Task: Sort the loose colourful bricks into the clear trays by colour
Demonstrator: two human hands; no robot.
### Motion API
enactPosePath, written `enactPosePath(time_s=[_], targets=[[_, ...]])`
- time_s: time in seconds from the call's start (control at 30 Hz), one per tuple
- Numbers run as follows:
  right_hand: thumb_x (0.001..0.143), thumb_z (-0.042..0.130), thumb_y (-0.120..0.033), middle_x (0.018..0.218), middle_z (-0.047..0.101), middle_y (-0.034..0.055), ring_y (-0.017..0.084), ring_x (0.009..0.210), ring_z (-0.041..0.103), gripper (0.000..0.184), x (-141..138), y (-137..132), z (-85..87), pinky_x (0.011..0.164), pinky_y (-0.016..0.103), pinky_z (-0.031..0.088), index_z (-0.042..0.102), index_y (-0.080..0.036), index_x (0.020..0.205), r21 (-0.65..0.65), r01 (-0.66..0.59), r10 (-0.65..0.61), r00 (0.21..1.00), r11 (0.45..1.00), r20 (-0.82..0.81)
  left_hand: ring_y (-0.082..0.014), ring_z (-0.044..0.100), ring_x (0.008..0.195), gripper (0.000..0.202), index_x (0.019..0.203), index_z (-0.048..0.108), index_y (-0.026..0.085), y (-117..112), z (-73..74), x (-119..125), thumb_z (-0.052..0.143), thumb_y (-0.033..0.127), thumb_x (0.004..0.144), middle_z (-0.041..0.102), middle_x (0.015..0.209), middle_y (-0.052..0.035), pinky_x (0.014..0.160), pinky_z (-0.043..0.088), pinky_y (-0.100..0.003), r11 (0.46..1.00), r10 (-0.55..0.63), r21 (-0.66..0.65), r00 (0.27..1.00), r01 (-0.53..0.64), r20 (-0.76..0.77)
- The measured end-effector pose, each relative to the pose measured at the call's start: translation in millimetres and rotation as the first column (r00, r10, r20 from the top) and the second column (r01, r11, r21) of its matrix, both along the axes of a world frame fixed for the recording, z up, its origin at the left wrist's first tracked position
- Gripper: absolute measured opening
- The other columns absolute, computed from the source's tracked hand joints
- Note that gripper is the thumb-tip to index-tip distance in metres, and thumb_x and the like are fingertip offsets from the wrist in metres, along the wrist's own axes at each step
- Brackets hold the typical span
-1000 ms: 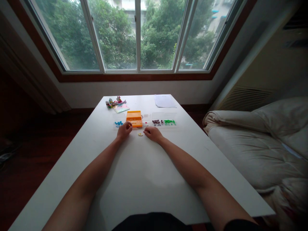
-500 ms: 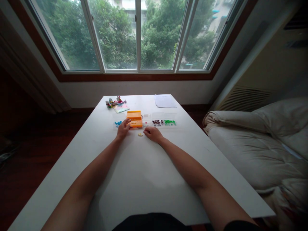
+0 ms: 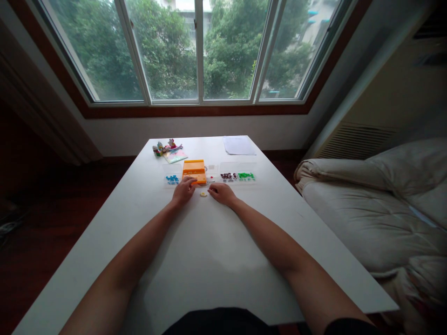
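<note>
My left hand (image 3: 183,190) lies at the front left corner of an orange plastic case (image 3: 194,167), fingers stretched toward its near edge and the thumb apart. The case stands open, its lid tilted up at the back. My right hand (image 3: 221,193) rests on the table with its fingers curled together; whatever they hold, if anything, is too small to make out. Between the two hands sits a small pale yellow piece (image 3: 203,194), touched by neither. Small blue pieces (image 3: 172,179) fill a clear box left of the case.
Right of the case, clear compartment boxes hold dark brown pieces (image 3: 228,177) and green pieces (image 3: 246,176). Colourful little figures (image 3: 167,147) and a patterned card (image 3: 175,156) lie at the back left of the white table (image 3: 216,251). Papers (image 3: 239,145) lie at the back right.
My left hand has drawn back from over the orange case to its near edge, uncovering more of the blue pieces. My right hand and the yellow piece have stayed in place.
</note>
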State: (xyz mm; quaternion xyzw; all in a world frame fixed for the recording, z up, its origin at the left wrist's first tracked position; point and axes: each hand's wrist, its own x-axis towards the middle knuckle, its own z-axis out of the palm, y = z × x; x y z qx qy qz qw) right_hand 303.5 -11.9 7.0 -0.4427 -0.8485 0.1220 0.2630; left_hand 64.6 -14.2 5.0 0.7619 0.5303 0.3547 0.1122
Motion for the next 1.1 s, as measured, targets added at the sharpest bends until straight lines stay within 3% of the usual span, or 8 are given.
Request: enactPosePath(time_s=[0.2, 0.5, 0.67, 0.9, 1.1], targets=[[0.092, 0.059, -0.031, 0.075, 0.063, 0.0011, 0.013, 0.070, 0.049, 0.018, 0.1, 0.9, -1.8, 0.066, 0.024, 0.029, 0.066, -0.019, 0.081, 0.004, 0.002, -0.002, 1.000, 1.000, -0.003, -0.0267, 0.053, 0.129, 0.048, 0.138, 0.058, 0.023, -5.1, -3.9, 4.2, 0.058, 0.023, 0.090, 0.055, 0.142, -0.0095, 0.112, 0.043, -0.042, 1.000, -0.001, 0.025, 0.972, 0.007, -0.236], [0.091, 0.060, -0.031, 0.075, 0.062, 0.0002, 0.012, 0.069, 0.048, 0.017, 0.9, -0.3, -1.2, 0.066, 0.023, 0.029, 0.066, -0.019, 0.080, 0.008, 0.001, 0.000, 1.000, 1.000, -0.018, -0.0246, 0.056, 0.123, 0.039, 0.129, 0.063, 0.025, -6.5, -1.9, 3.8, 0.057, 0.023, 0.090, 0.060, 0.133, -0.0086, 0.108, 0.046, -0.040, 0.998, -0.028, 0.047, 0.970, 0.040, -0.242], [0.092, 0.059, -0.031, 0.076, 0.062, 0.0007, 0.012, 0.069, 0.048, 0.018, 0.2, -2.1, 1.6, 0.066, 0.023, 0.029, 0.065, -0.019, 0.079, -0.006, 0.007, -0.007, 1.000, 1.000, -0.002, -0.0245, 0.061, 0.114, 0.038, 0.127, 0.065, 0.026, -12.4, 5.2, 6.0, 0.057, 0.021, 0.090, 0.057, 0.137, -0.0083, 0.098, 0.051, -0.038, 0.998, -0.026, 0.052, 0.971, 0.039, -0.236], [0.092, 0.060, -0.031, 0.076, 0.062, 0.0011, 0.013, 0.071, 0.048, 0.017, -0.1, -1.8, 1.9, 0.067, 0.023, 0.029, 0.067, -0.019, 0.081, -0.012, 0.012, -0.012, 1.000, 1.000, 0.010, -0.0236, 0.063, 0.105, 0.027, 0.109, 0.075, 0.028, -16.5, 10.1, 12.9, 0.059, 0.019, 0.089, 0.069, 0.111, -0.0068, 0.091, 0.051, -0.035, 0.977, -0.209, -0.010, 0.940, 0.215, -0.271], [0.092, 0.060, -0.031, 0.077, 0.064, 0.0012, 0.013, 0.072, 0.050, 0.016, -0.2, -0.6, 0.5, 0.067, 0.024, 0.029, 0.068, -0.020, 0.083, -0.014, 0.013, -0.013, 1.000, 1.000, 0.012, -0.0226, 0.064, 0.099, 0.021, 0.099, 0.076, 0.026, -17.4, 11.0, 15.2, 0.057, 0.024, 0.091, 0.070, 0.107, -0.0078, 0.086, 0.051, -0.033, 0.972, -0.234, -0.032, 0.931, 0.234, -0.280]])
